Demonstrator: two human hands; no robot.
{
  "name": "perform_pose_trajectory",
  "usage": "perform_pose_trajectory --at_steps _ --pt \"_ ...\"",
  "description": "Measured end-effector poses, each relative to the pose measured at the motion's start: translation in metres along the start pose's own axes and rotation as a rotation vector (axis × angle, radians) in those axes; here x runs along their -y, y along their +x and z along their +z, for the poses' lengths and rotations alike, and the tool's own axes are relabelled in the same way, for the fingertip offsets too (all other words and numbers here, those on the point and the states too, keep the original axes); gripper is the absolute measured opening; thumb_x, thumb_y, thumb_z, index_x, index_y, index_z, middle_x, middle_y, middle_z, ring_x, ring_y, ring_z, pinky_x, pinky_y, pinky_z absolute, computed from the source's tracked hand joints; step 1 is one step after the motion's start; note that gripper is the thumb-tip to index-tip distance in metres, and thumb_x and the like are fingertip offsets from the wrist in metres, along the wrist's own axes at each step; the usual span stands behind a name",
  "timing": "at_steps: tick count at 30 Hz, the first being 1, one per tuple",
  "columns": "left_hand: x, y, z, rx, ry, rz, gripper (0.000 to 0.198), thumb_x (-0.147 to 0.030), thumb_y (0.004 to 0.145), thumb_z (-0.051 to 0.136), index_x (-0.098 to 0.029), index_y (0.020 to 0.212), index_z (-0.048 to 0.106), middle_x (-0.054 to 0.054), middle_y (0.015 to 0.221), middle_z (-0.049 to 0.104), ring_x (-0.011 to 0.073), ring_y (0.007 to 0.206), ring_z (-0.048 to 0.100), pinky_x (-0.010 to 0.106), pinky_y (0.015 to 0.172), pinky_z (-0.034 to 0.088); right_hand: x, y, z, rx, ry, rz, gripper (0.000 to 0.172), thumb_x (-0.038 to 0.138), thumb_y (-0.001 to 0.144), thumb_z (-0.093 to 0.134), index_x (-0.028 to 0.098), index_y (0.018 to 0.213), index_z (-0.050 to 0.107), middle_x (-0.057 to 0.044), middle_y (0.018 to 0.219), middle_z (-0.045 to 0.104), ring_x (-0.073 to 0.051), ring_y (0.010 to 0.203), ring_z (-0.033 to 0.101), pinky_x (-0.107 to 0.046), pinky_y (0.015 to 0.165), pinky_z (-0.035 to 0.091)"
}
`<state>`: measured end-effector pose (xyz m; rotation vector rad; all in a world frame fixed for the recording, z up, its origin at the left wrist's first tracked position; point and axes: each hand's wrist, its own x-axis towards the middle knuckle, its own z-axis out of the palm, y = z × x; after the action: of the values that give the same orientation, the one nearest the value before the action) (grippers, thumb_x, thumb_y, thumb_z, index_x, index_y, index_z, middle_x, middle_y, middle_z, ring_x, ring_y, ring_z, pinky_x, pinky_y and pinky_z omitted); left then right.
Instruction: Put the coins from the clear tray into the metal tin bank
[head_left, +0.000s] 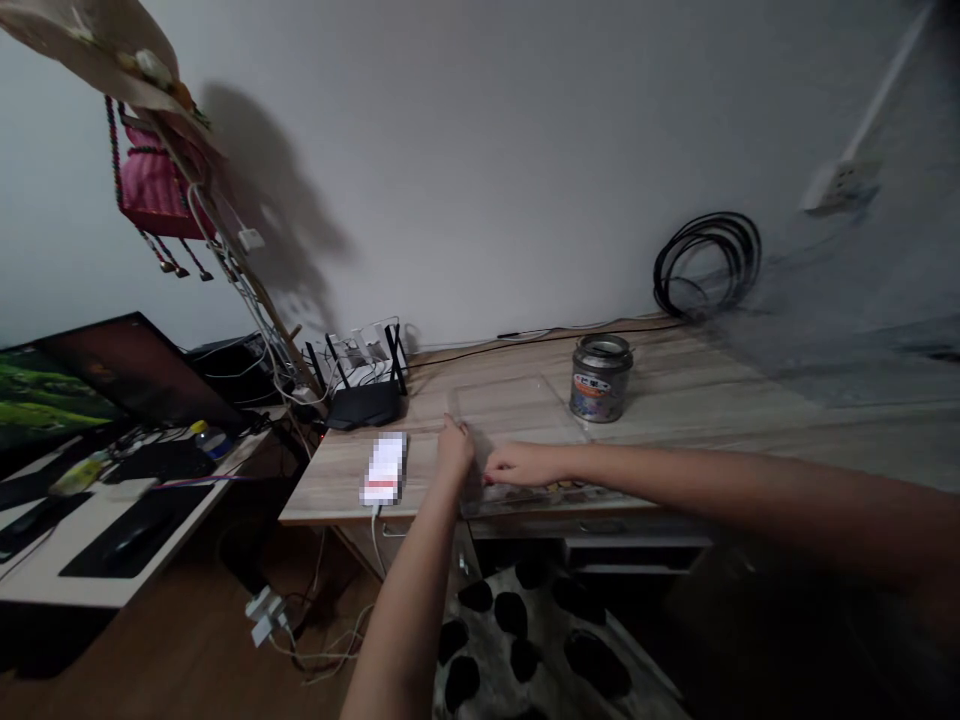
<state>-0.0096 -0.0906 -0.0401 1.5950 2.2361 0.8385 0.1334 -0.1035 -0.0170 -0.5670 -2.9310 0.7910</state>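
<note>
A thin transparent sheet or bag (pixel 517 405) lies flat on the wooden desk (pixel 660 380), with small printed shapes along its front edge. My left hand (pixel 455 445) is at the sheet's left side, fingers bent and close together; what they pinch, if anything, is too small to make out. Just right of it, my right hand (pixel 514 465) is curled over the front left part of the sheet, fingertips down and closed. Whatever is between those fingertips is hidden. A grey metal can (pixel 600 380) stands behind my right forearm.
A lit phone (pixel 384 468) with a cable lies left of my hands, before a black router (pixel 365 403). Coiled black cable (pixel 706 265) leans on the wall. Clear plastic (pixel 847 320) covers the right side. Monitors (pixel 135 380) stand far left.
</note>
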Motion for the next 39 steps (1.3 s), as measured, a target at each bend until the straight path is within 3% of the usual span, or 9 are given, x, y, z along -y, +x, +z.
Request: perform_pose_trajectory --at_steps 4,7,10,13,15,18,21,29,39 --pt "0.001 -0.002 0.000 -0.001 -0.001 -0.008 0.049 -0.033 0.087 0.031 -0.004 0.127 0.036 0.024 0.108 0.059 0.0273 0.101 0.058 0.033 0.081 0.041 0.016 0.021 0.018 0.033 -0.098 -0.065 0.045 0.033 0.088 0.031 0.009 0.071 0.064 -0.008 0.072 0.060 -0.013 0.065 0.047 -0.027 0.065 0.040" --pt "0.002 -0.003 0.001 -0.005 0.003 -0.022 0.052 -0.037 0.088 0.029 -0.004 0.128 0.035 0.023 0.104 0.061 0.0270 0.099 0.059 0.033 0.079 0.042 0.019 0.006 0.017 -0.012 -0.133 -0.099 0.048 0.040 0.089 0.028 0.009 0.082 0.064 -0.012 0.083 0.060 -0.016 0.074 0.049 -0.030 0.072 0.040" --pt "0.003 -0.001 0.004 -0.009 0.012 -0.019 0.052 -0.039 0.088 0.028 -0.005 0.126 0.037 0.023 0.104 0.061 0.0272 0.099 0.059 0.033 0.079 0.042 0.005 -0.028 0.002 -0.019 -0.084 -0.058 0.047 0.040 0.089 0.027 0.012 0.088 0.064 -0.011 0.085 0.061 -0.017 0.078 0.051 -0.031 0.074 0.040" --pt "0.003 0.001 0.007 -0.009 0.034 -0.004 0.051 -0.039 0.088 0.029 -0.005 0.125 0.039 0.023 0.107 0.060 0.0275 0.101 0.057 0.033 0.082 0.040 -0.017 -0.057 -0.013 -0.028 -0.041 0.042 0.049 0.040 0.089 0.026 0.014 0.073 0.065 -0.009 0.079 0.061 -0.017 0.076 0.052 -0.030 0.075 0.040" --pt "0.003 0.002 0.008 -0.008 0.065 0.010 0.052 -0.039 0.088 0.029 -0.004 0.126 0.037 0.024 0.108 0.059 0.0276 0.102 0.057 0.033 0.084 0.039 -0.031 -0.066 -0.019 -0.099 -0.002 0.112 0.047 0.038 0.089 0.028 0.014 0.073 0.066 -0.009 0.080 0.062 -0.016 0.077 0.054 -0.028 0.075 0.040" --pt "0.003 0.003 0.008 -0.007 0.096 0.020 0.054 -0.039 0.088 0.029 -0.003 0.128 0.035 0.024 0.109 0.058 0.0273 0.103 0.056 0.033 0.084 0.038 -0.043 -0.062 -0.020 -0.166 0.000 0.164 0.032 0.028 0.083 0.039 0.013 0.089 0.066 -0.009 0.090 0.062 -0.016 0.083 0.054 -0.027 0.078 0.040" --pt "0.002 0.002 0.008 -0.007 0.117 0.011 0.054 -0.040 0.088 0.029 -0.004 0.128 0.036 0.023 0.109 0.059 0.0275 0.103 0.056 0.032 0.083 0.039 -0.045 -0.053 -0.019 -0.072 -0.031 0.132 0.031 0.019 0.073 0.049 0.014 0.100 0.064 -0.008 0.096 0.059 -0.016 0.086 0.053 -0.025 0.078 0.040" --pt "0.000 -0.001 0.004 -0.002 0.133 0.016 0.054 -0.039 0.087 0.030 -0.004 0.128 0.035 0.023 0.110 0.058 0.0272 0.104 0.055 0.031 0.082 0.039 -0.043 -0.073 -0.024 0.190 -0.069 0.061 0.017 0.015 0.065 0.055 0.013 0.077 0.067 -0.003 0.079 0.055 -0.011 0.070 0.048 -0.021 0.065 0.037" --pt "-0.002 -0.005 -0.001 0.006 0.121 0.029 0.051 -0.038 0.087 0.031 -0.006 0.126 0.038 0.023 0.110 0.058 0.0268 0.102 0.056 0.031 0.080 0.040 -0.046 -0.080 -0.035 0.341 -0.173 0.263 0.020 0.003 0.049 0.053 0.016 0.060 0.064 0.003 0.058 0.054 -0.009 0.055 0.042 -0.021 0.054 0.029"
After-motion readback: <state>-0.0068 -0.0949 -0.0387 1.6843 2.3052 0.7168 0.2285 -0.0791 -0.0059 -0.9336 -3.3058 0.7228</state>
